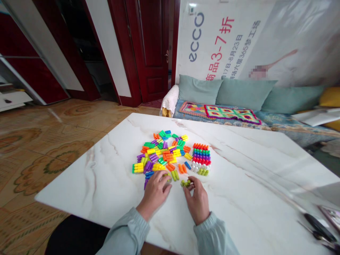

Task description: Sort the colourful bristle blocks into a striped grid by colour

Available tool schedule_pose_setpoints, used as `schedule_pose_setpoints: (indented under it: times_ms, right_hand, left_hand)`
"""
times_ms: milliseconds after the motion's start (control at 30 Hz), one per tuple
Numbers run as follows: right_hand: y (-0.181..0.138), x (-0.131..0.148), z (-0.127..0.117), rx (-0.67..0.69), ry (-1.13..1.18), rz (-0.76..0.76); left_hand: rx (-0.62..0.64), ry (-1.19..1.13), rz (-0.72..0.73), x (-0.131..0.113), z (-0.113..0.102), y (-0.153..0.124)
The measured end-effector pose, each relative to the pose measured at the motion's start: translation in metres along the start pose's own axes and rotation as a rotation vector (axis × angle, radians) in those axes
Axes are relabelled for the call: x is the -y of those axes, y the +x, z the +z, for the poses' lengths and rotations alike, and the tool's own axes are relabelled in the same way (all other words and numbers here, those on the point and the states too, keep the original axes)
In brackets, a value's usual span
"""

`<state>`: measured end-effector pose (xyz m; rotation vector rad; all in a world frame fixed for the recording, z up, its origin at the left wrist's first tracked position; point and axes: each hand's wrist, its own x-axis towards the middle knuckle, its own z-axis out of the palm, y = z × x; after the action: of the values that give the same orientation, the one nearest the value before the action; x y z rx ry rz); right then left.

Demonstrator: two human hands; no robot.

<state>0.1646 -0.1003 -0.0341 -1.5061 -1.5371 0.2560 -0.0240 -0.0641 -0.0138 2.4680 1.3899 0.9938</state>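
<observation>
My right hand is closed, with thumb and fingertips pinching a small cluster of yellow-green bullet-shaped plastic pegs just above the table. My left hand curls its fingers and thumb around another yellow-green peg, partly hidden by the fingers. Between the hands lies a loose yellow-green pair. Beyond them spreads a pile of mixed pegs in orange, yellow, green, purple and blue. To the right stands a block of pegs sorted in coloured rows, red, green, blue, purple, white, with yellow-green at the near edge.
The white marble-patterned table has its left edge above a tiled floor. A black-handled tool and a phone-like object lie at the right. Behind is a sofa with teal cushions.
</observation>
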Motion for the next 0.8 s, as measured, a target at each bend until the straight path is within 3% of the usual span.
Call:
schedule_pose_setpoints:
  times_ms: [367, 533, 800]
  right_hand:
    - [0.010, -0.052, -0.043, -0.192, -0.100, 0.172]
    - [0.011, -0.047, -0.037, -0.154, -0.064, 0.193]
    - [0.022, -0.031, -0.017, -0.125, -0.099, 0.103]
  left_hand:
    - [-0.008, 0.012, 0.008, 0.005, 0.003, 0.000]
    - [-0.002, 0.014, 0.005, 0.004, 0.003, -0.001]
    - [-0.001, 0.015, -0.003, 0.002, 0.002, -0.001]
